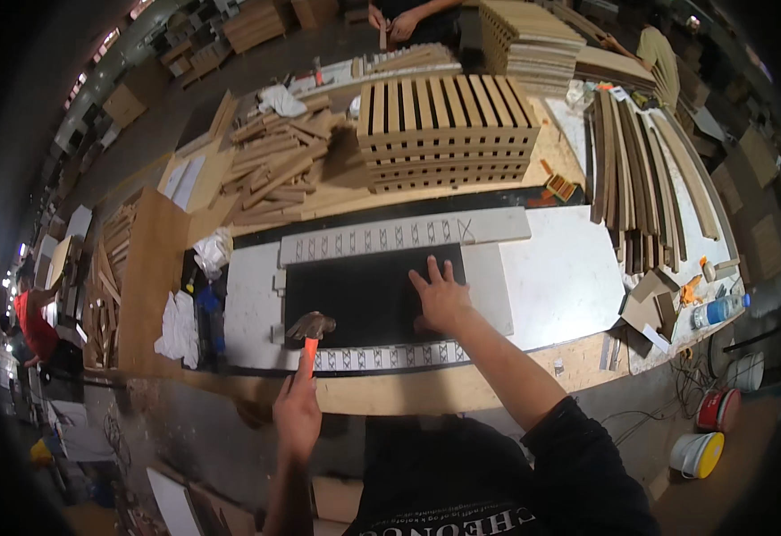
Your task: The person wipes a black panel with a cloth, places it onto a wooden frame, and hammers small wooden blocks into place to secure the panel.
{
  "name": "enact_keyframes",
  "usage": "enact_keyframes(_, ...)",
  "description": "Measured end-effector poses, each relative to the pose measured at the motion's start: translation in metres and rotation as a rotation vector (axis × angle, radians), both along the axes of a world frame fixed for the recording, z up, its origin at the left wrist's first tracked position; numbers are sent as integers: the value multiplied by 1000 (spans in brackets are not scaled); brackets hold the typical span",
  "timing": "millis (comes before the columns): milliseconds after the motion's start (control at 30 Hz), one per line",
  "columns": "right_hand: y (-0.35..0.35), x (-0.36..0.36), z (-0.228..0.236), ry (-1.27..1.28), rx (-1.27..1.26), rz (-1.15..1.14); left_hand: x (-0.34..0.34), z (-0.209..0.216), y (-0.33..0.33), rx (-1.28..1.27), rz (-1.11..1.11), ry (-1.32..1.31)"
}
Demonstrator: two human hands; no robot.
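Observation:
My left hand (298, 415) is closed around the orange handle of a claw hammer (311, 328). The hammer's metal head stands over the near left corner of a flat black panel (355, 290). My right hand (441, 299) lies on the right part of that panel, fingers spread. Beyond the panel runs a white board (390, 235) with a row of black cross-marked shapes. A similar marked strip (382, 357) lies along the near side, partly behind the hammer. All of it sits on a white work surface (560, 277).
A stack of slatted wooden grids (449, 129) stands behind the work surface. Loose wooden strips (274, 165) are heaped to its left, and long strips (632, 179) lie at right. A water bottle (719, 310) lies at the right edge. A co-worker's hands (401, 25) show across the table.

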State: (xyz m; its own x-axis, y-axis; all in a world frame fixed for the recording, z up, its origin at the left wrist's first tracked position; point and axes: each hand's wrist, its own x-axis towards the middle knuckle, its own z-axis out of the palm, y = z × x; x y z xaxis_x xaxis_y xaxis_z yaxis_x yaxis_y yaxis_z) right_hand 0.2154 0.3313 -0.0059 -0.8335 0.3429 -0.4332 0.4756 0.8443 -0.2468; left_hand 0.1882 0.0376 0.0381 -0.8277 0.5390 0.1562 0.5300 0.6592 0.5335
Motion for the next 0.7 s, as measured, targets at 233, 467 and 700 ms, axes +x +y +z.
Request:
enact_keyframes(233, -1, 4, 4, -12, -37, -4, 21, -7, 23, 113, -88, -47)
enact_keyframes(467, 4, 14, 2, 76, -9, -26, 38, -29, 41, -243, 21, -185)
enact_keyframes(700, 43, 79, -31, 398, -294, -491, 33, -27, 40, -104, -10, -228)
